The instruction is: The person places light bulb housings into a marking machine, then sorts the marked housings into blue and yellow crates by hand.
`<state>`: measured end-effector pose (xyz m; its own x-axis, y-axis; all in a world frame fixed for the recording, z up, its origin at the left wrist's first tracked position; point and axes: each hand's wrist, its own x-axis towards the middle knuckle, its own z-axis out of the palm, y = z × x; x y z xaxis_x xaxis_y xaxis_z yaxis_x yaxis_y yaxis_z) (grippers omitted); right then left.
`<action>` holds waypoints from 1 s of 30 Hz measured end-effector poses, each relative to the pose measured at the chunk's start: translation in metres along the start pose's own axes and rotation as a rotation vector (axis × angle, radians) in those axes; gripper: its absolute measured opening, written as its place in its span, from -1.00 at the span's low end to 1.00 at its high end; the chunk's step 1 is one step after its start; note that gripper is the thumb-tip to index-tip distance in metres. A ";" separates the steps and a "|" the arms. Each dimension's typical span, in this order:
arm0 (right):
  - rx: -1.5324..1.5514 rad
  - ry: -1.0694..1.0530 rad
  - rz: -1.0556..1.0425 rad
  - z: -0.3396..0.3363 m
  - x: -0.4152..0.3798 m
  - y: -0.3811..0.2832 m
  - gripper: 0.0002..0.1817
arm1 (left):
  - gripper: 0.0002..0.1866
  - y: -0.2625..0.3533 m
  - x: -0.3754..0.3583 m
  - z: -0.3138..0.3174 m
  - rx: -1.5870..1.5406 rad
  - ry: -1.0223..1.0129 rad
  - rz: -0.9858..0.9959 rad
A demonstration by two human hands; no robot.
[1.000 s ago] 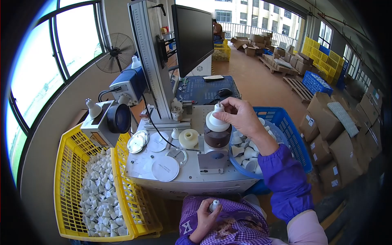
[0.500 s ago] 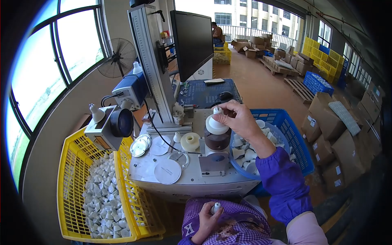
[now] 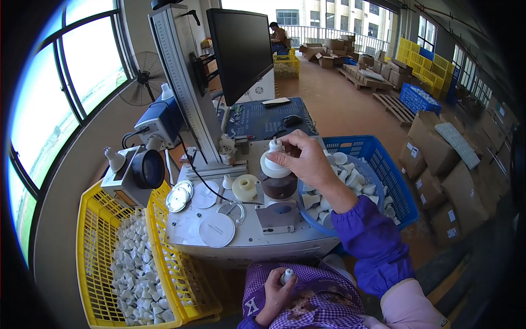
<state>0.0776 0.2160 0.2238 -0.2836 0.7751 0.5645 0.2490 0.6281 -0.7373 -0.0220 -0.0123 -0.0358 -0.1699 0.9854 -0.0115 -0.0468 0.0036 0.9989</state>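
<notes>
My right hand (image 3: 308,162) pinches a white bulb housing (image 3: 275,146) between thumb and fingers. It stands with its narrow pin end up over a white ring on the dark round fixture (image 3: 278,187) of the machine. Down at my lap, my left hand (image 3: 275,294) is wrapped round a second bulb housing (image 3: 287,274), whose narrow tip pokes out above the fingers; the rest is hidden in the palm. Right of the fixture, a round blue tub (image 3: 377,183) of similar housings sits in a blue crate (image 3: 406,204).
At the left a yellow crate (image 3: 91,257) holds a heap of white housings. A laser-like head with a dark lens (image 3: 148,169) juts beside the upright column (image 3: 178,82). Flat discs (image 3: 217,230) and a cream ring (image 3: 245,187) lie on the machine top. A monitor (image 3: 241,55) stands behind.
The view has shifted, so the bench sits slightly further left and higher. My right hand stays at the housing on the fixture, and my left hand still holds its housing at my lap.
</notes>
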 end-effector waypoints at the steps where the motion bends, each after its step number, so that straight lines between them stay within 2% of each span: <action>1: -0.017 -0.014 0.008 -0.002 -0.002 0.000 -0.59 | -0.77 -0.001 0.000 0.001 -0.001 -0.025 -0.007; 3: 0.067 0.044 -0.035 -0.008 -0.005 0.004 -0.60 | -0.77 0.001 0.000 -0.001 0.046 -0.015 -0.015; 6: 0.175 0.161 0.039 -0.035 -0.011 0.033 -0.63 | -0.77 0.001 -0.002 -0.002 0.030 -0.033 -0.050; 9: 0.104 0.241 0.135 -0.076 -0.023 0.086 -0.67 | -0.77 -0.008 -0.001 -0.001 0.074 -0.038 -0.043; 11: -0.113 0.259 0.215 -0.098 -0.031 0.111 -0.67 | -0.79 -0.009 0.000 0.003 -0.062 -0.008 -0.116; 12: -0.114 0.256 0.213 -0.100 -0.034 0.110 -0.67 | -0.79 -0.009 0.001 0.005 -0.066 -0.006 -0.116; 14: -0.327 0.234 0.250 -0.101 -0.040 0.108 -0.67 | -0.78 -0.008 0.001 0.007 -0.007 -0.029 -0.089; 15: -0.322 0.230 0.248 -0.099 -0.039 0.110 -0.67 | -0.78 -0.006 0.002 0.008 -0.005 -0.023 -0.089; 17: -0.585 0.185 0.164 -0.090 -0.033 0.115 -0.60 | -0.76 -0.002 0.002 0.006 0.091 -0.078 -0.046; 18: -0.571 0.177 0.156 -0.084 -0.031 0.113 -0.60 | -0.76 -0.002 0.000 0.004 0.096 -0.060 -0.045; 20: -0.946 0.074 0.178 -0.073 -0.027 0.109 -0.53 | -0.77 -0.007 -0.001 0.003 0.136 -0.047 -0.035; 21: -0.937 0.066 0.166 -0.068 -0.023 0.109 -0.53 | -0.77 -0.010 0.000 0.002 0.136 -0.030 -0.035; 23: -1.056 -0.084 0.377 -0.059 -0.017 0.111 -0.48 | -0.76 -0.015 -0.002 0.000 0.070 -0.016 -0.057; 27: -1.040 -0.143 0.420 -0.059 -0.014 0.139 -0.50 | -0.75 0.006 -0.003 0.003 0.059 0.069 -0.038; 30: -0.992 -0.131 0.430 -0.064 -0.011 0.151 -0.55 | -0.73 0.012 -0.003 0.004 0.120 -0.009 -0.041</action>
<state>0.1778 0.3064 0.1305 -0.0757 0.9669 0.2437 0.9710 0.1270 -0.2023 -0.0187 -0.0144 -0.0234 -0.1618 0.9854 -0.0524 0.0649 0.0637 0.9959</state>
